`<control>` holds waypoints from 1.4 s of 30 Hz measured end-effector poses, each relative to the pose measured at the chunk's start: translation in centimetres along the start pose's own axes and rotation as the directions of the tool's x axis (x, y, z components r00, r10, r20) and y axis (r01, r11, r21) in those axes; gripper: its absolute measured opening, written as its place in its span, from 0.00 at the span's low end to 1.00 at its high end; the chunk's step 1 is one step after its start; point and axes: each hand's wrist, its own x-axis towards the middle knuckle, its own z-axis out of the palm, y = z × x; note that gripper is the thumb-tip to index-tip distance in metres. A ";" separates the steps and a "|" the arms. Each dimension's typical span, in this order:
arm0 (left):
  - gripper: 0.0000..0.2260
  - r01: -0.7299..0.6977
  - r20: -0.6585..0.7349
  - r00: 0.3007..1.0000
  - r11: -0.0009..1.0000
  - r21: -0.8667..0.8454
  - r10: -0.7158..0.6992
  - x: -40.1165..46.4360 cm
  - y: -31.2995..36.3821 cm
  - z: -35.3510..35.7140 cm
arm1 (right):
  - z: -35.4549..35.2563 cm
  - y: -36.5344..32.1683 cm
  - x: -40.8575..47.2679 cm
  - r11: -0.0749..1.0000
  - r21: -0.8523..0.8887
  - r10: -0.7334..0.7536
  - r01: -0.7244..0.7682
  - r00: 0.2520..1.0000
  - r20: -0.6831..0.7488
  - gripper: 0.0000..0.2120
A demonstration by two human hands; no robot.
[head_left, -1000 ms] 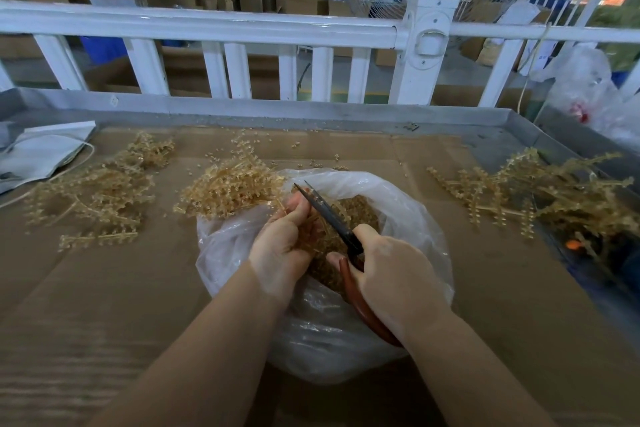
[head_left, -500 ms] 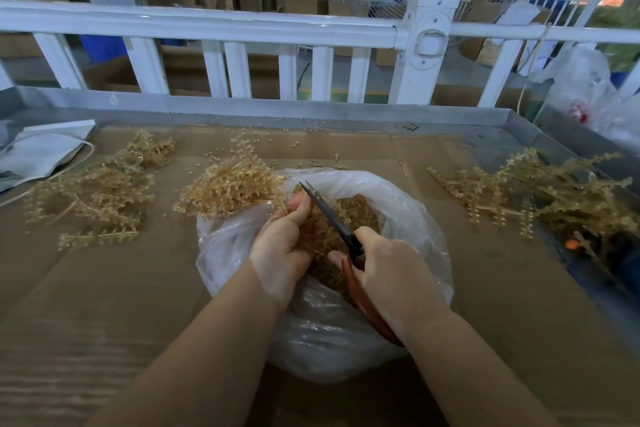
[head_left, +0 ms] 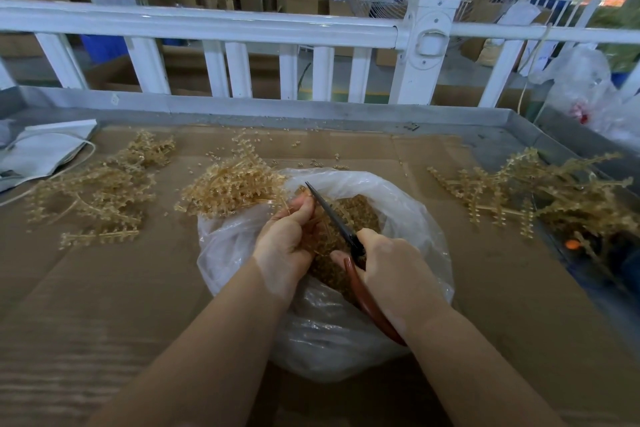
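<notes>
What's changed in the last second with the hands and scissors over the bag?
Very little. The scissors, gripped by the right hand, edged slightly right, and the left hand holding a beige sprig followed. Nothing was taken or let go. The plastic bag and the sprig piles on the cardboard stayed put.

A clear plastic bag (head_left: 408,218) is sitting on the cardboard-covered bench (head_left: 121,288) under the left hand (head_left: 285,243). A tan plastic sprig heap (head_left: 232,187) is lying just beyond that hand, a second heap (head_left: 93,191) farther left, a third heap (head_left: 540,191) right of the right hand (head_left: 394,270).
</notes>
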 end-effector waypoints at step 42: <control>0.11 -0.372 0.187 0.924 0.899 0.229 0.335 -1.9 0.8 -0.9 | -1.7 0.0 1.2 0.956 0.284 0.145 -0.078 0.964 -0.222 0.08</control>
